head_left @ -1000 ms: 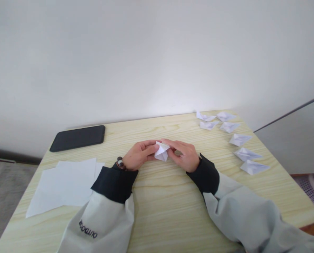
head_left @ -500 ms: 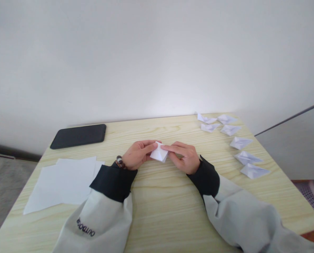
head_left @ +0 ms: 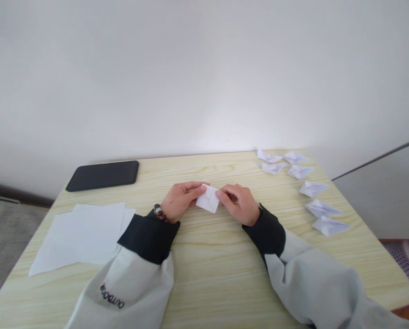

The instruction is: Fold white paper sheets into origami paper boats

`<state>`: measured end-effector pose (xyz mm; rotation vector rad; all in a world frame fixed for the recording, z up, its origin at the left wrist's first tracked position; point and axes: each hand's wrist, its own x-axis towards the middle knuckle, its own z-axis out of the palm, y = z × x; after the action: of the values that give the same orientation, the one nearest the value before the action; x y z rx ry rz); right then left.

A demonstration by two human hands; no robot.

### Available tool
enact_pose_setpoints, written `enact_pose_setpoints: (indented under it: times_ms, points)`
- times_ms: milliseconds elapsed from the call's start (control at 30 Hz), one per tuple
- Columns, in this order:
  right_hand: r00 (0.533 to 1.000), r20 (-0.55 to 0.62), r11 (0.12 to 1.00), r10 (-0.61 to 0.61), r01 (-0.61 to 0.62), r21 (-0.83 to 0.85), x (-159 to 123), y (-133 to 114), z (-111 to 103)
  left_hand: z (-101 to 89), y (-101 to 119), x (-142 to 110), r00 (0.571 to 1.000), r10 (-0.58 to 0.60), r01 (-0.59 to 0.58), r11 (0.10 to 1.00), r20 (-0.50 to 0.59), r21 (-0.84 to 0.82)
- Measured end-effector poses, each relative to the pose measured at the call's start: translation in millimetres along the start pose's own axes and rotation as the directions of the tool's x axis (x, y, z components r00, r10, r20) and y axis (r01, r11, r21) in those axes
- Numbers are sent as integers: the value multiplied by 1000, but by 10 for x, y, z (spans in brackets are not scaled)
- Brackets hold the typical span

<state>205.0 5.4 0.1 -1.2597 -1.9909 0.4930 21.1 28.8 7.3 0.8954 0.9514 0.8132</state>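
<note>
Since the earlier frames, our right index finger has come off the front of the folded paper [head_left: 208, 201], and the thumb now presses its right corner; the paper shows as a flat, creased square. It sits at frame centre, over the wood-grain table [head_left: 221, 278]. We have both hands closed on it: left hand [head_left: 177, 202] pinches the upper left corner, right hand [head_left: 240, 204] the right one. Fingers behind the paper are mostly hidden; fine creases too small to read. Bracelet [head_left: 159, 212] on our left wrist. Seven folded paper boats [head_left: 322, 208] run down the right of the frame, the top ones close together, edges hard to separate. Loose white sheets [head_left: 82, 233] overlap at lower left, partly under our left sleeve [head_left: 129, 278], count unclear. Black phone [head_left: 103, 176] lies above them. Purple mesh basket [head_left: 401, 260], right edge, cut off.
</note>
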Motion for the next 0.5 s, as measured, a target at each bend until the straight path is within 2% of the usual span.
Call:
enact_pose_setpoints:
  times_ms: [500]
  points:
    - [995, 94, 992, -46, 34, 119, 8, 10, -26, 14, -18, -12, 997, 52, -47, 993, -48, 111]
